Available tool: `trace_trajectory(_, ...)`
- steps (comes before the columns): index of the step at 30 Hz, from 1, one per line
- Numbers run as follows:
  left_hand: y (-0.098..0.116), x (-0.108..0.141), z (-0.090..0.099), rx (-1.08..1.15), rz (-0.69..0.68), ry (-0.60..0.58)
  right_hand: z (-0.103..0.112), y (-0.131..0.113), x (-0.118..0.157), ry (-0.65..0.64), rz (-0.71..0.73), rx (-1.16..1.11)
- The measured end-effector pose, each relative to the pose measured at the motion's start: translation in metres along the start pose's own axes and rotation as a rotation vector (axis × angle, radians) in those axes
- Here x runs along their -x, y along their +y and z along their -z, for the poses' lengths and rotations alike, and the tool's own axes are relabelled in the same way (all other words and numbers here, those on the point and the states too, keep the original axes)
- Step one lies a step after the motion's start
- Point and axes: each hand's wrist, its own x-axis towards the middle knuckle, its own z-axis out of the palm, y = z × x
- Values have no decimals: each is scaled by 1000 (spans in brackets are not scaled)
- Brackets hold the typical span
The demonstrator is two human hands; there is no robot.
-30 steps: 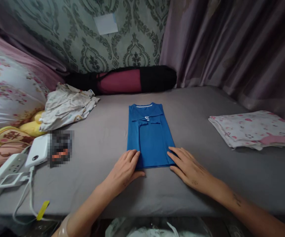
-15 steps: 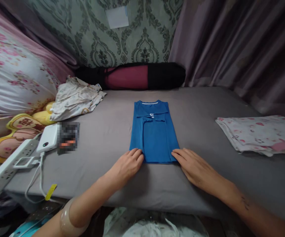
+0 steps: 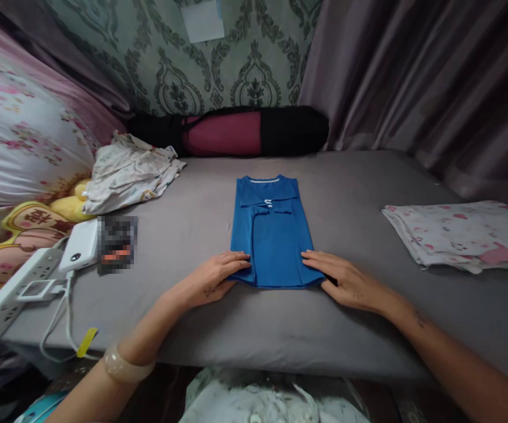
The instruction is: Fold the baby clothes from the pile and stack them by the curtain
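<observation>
A blue T-shirt (image 3: 275,247) lies on the grey bed sheet, its neckline away from me and both sides turned inward over the body. My left hand (image 3: 214,276) holds its near left corner, fingers over the cloth and thumb low at the edge. At the near right corner, my right hand (image 3: 346,279) does the same in mirror image. The bottom corners flare slightly between fingers and thumbs; what lies under the cloth is hidden. A small white print shows below the collar.
A folded patterned cloth (image 3: 460,235) lies to the right. On the left are a white power strip (image 3: 24,294), a white power bank (image 3: 80,244) with cables, a plush toy (image 3: 20,252) and a crumpled cloth (image 3: 130,170). A long black and maroon bag (image 3: 222,134) lies along the wall.
Both hands have shifted from the shirt's bottom edge a little up its sides, and the fingers are straighter. The bottom corners now flare outward. The camera view has moved slightly.
</observation>
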Motion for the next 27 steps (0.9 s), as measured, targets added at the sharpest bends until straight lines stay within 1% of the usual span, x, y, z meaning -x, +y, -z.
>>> trace_trajectory(2, -4, -2, 1, 65, 16, 32, 4, 0, -4, -6, -12, -35)
trace_trajectory(3, -6, -4, 1, 100, 45, 62, 7, 0, -6, -2, -32, -60)
trace_trajectory(8, -16, -15, 2, 233, 315, 188, 16, 3, -23, 19, -280, -187)
trace_trajectory(11, -24, -29, -1, 269, 423, 283, 13, 12, -38, 86, -372, -220)
trace_trajectory(14, -33, -46, -6, 215, 546, 380, 4, 21, -53, 186, -504, -184)
trace_trajectory(17, -38, -57, -10, 67, 638, 428, -3, 21, -62, 229, -623, -127)
trace_trajectory(20, -40, -60, -15, -42, 672, 421, -6, 16, -63, 200, -650, -46)
trace_trajectory(24, -39, -57, -23, -128, 658, 417, -8, 9, -59, 143, -651, 115)
trace_trajectory(27, -38, -55, -28, -192, 641, 428, -12, 6, -57, 138, -633, 185)
